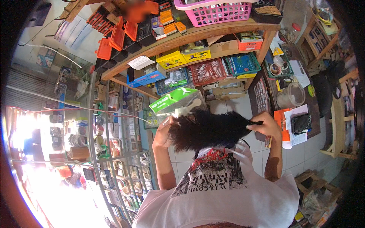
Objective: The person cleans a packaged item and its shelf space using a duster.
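In front of my chest a fluffy black feather duster [213,129] lies nearly level, its wide end toward the left. My right hand [266,126] is closed round its narrow right end. A clear plastic package with a green header [176,99] is held up just beyond the duster, and pale round parts show through the plastic. My left hand [163,132] is closed at the lower edge of this package. Black feathers brush against the left hand and cover some of its fingers and the package's lower part.
Ahead stands a wooden shelf [213,32] with a pink basket [216,14], orange-lidded bins [116,38] and colored boxes. A glass display case [121,152] runs along the left. At right, a dark table [313,127] holds a clear tub [291,95] and papers.
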The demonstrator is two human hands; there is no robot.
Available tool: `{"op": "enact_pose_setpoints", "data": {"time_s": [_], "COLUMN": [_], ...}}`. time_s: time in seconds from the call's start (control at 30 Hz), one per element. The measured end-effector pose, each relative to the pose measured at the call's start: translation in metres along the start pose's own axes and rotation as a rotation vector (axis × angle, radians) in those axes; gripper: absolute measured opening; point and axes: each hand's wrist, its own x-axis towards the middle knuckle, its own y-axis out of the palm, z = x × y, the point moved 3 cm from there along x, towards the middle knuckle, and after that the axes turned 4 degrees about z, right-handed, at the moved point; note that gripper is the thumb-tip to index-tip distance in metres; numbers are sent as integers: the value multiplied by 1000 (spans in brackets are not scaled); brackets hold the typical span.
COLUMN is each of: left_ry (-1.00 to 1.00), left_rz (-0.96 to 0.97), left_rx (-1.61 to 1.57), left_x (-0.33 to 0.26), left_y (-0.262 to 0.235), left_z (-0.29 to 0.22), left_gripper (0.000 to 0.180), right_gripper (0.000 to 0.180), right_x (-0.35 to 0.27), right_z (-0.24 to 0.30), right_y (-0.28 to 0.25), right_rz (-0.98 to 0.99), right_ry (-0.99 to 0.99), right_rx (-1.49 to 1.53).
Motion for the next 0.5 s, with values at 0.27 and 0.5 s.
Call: {"op": "enact_pose_setpoints", "data": {"time_s": [0.27, 0.5], "left_ry": [-148, -243], "left_rz": [-268, -156], "left_rx": [161, 391], "left_x": [1, -2], "left_y": [15, 1], "left_z": [14, 27], "left_gripper": [33, 37], "right_gripper": [30, 29], "right_x": [8, 16], "right_z": [-22, -35], "right_y": [1, 14], "right_rz": [-37, -30], "right_ry": [135, 220], "right_rx": [63, 139]}}
